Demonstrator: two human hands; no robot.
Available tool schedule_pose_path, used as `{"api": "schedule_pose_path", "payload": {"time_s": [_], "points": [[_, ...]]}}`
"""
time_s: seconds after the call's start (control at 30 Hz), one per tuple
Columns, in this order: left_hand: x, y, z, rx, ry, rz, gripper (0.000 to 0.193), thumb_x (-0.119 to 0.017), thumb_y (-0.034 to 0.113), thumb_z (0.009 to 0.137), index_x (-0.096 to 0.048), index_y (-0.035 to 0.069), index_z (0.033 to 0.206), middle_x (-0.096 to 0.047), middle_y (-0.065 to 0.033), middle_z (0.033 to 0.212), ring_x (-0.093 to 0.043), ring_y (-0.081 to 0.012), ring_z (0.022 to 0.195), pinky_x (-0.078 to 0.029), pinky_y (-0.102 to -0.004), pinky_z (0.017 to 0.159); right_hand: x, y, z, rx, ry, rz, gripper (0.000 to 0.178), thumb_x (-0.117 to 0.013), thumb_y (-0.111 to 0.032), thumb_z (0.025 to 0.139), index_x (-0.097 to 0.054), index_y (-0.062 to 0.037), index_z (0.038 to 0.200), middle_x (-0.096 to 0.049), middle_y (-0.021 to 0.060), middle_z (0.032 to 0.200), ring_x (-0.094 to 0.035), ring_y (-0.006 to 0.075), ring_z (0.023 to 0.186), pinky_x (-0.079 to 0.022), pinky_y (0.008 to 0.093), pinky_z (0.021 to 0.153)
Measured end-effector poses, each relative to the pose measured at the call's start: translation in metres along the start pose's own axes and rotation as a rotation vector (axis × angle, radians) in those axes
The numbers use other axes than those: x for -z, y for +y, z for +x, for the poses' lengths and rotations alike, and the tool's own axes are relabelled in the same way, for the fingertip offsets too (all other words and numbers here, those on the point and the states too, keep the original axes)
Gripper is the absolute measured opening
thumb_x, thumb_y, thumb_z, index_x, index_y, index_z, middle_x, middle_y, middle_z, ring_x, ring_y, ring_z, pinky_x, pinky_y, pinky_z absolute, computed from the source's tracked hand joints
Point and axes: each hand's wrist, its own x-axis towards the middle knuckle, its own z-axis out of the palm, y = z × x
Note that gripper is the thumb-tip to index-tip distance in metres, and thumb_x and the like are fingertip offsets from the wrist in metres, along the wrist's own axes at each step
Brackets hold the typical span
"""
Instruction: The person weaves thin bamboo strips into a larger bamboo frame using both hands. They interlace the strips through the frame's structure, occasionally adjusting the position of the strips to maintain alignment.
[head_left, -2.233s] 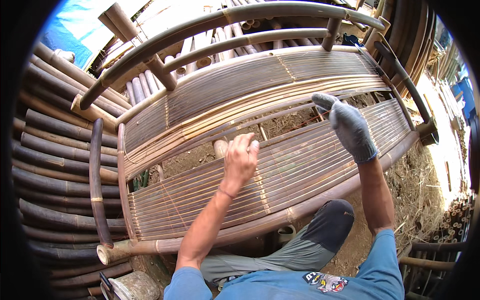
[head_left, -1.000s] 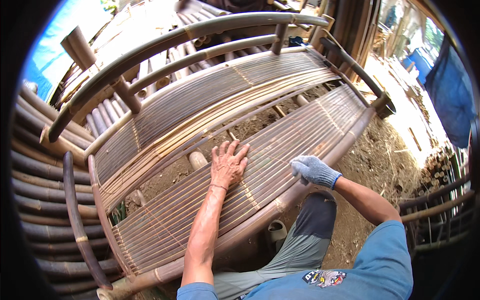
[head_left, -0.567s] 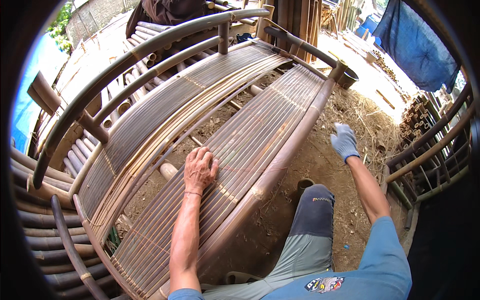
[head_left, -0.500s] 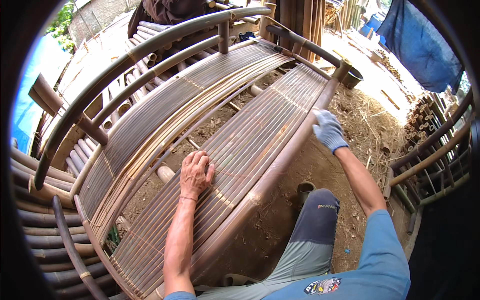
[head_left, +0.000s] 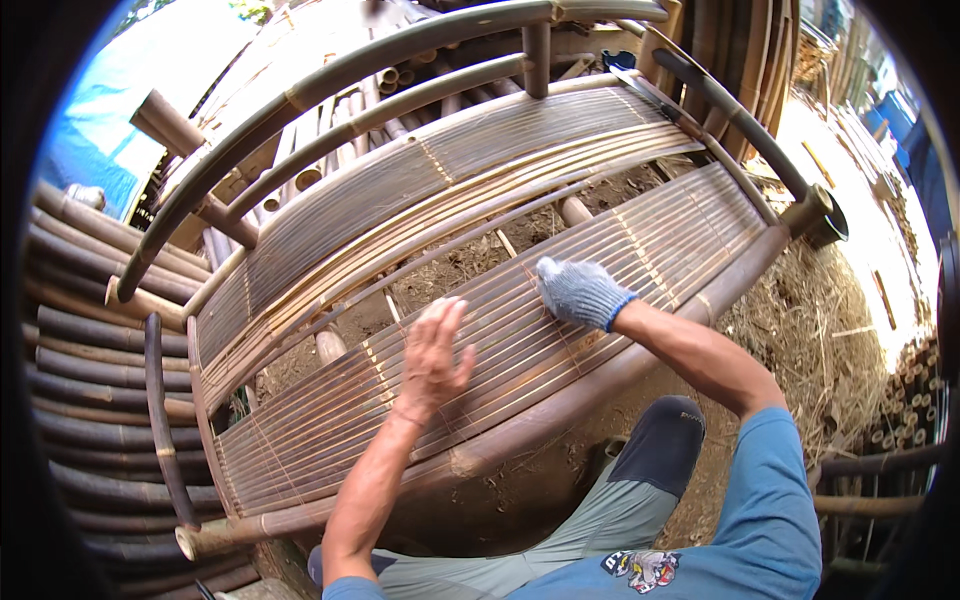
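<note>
1. Bamboo bench (head_left: 455, 460): lies across the middle of my head view, its long front rail running from near left to far right.
2. Left hand (head_left: 432, 355): bare, over the left-middle of the near slatted panel (head_left: 505, 360). Grip open: fingers extended and close together, thumb apart, palm turned down, nothing seen in it. I cannot tell whether it touches the slats.
3. Right hand (head_left: 575, 294): in a grey glove with a blue cuff (head_left: 622, 311), at the near panel, right of the left hand and well apart from it. Fingers bent and pointing left; their undersides are hidden, so I cannot tell whether they grip anything.
4. I note a thin reddish line (head_left: 572, 352) crossing the slats on the near side of the glove.
5. Far slatted panel (head_left: 340, 230): beyond a long gap showing soil (head_left: 465, 270); pale strips lie along its near side.
6. Backrest rail (head_left: 290, 102): curves above the far side.
7. Surroundings: dark bamboo poles (head_left: 110, 383) stacked at left, blue tarp (head_left: 90, 155) far left, straw (head_left: 815, 345) on the ground at right.
8. Wearer's bent knee (head_left: 660, 440): on the near side of the front rail.
</note>
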Motion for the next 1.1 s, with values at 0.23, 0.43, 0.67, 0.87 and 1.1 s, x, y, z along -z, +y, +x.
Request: {"api": "schedule_pose_path", "payload": {"time_s": [0.23, 0.43, 0.67, 0.87, 1.1], "points": [[-0.078, 0.087, 0.115, -0.026, -0.042, -0.297, 0.041, -0.071, 0.025, 0.090, -0.058, 0.003, 0.122, -0.062, -0.0144, 0.113, -0.060, -0.0312, 0.111, -0.049, -0.0408, 0.098, 0.122, 0.057, -0.092, 0.149, 0.040, 0.803, 0.031, -0.067, -0.021, 0.093, -0.067, 0.0011, 0.114, -0.069, 0.0177, 0.088, -0.067, 0.0261, 0.079, -0.054, 0.0379, 0.074], [-0.082, 0.121, 0.113, 0.014, 0.129, -0.324, 0.020, -0.070, 0.023, 0.093, -0.063, 0.005, 0.087, -0.057, -0.0100, 0.079, -0.059, -0.0301, 0.078, -0.049, -0.0419, 0.073, 0.185, 0.167, -0.155, -0.031, 0.131, 0.425, 0.020, -0.075, -0.017, 0.086, -0.074, 0.0000, 0.097, -0.069, 0.0092, 0.079, -0.061, 0.0159, 0.069, -0.051, 0.0319, 0.067], [-0.061, 0.108, 0.131, 0.197, 0.201, -0.371, 0.041, -0.062, 0.029, 0.100, -0.054, 0.004, 0.069, -0.046, -0.0080, 0.063, -0.048, -0.0236, 0.055, -0.041, -0.0369, 0.048, 0.151, 0.214, -0.109, -0.281, 0.580, 0.761, 0.014, -0.071, -0.014, 0.092, -0.075, -0.0009, 0.093, -0.072, 0.0061, 0.086, -0.066, 0.0123, 0.080, -0.054, 0.0284, 0.071], [-0.075, 0.002, 0.140, 0.906, -0.177, -0.151, 0.022, -0.063, 0.020, 0.085, -0.074, 0.005, 0.096, -0.072, -0.0188, 0.096, -0.070, -0.0338, 0.094, -0.055, -0.0431, 0.087, 0.056, 0.104, 0.048, -0.062, 0.434, -0.247, 0.019, -0.061, -0.020, 0.092, -0.077, -0.0098, 0.091, -0.070, 0.0120, 0.086, -0.069, 0.0269, 0.079, -0.053, 0.0412, 0.073], [-0.136, -0.032, 0.190, 0.853, -0.588, -0.374, 0.025, -0.067, 0.017, 0.084, -0.073, 0.003, 0.104, -0.073, -0.0189, 0.100, -0.069, -0.0313, 0.090, -0.053, -0.0399, 0.081, -0.067, 0.109, 0.175, 0.347, -0.448, 0.085, 0.026, -0.063, -0.015, 0.079, -0.075, -0.0007, 0.097, -0.072, 0.0228, 0.096, -0.071, 0.0307, 0.080, -0.055, 0.0420, 0.072]]}}
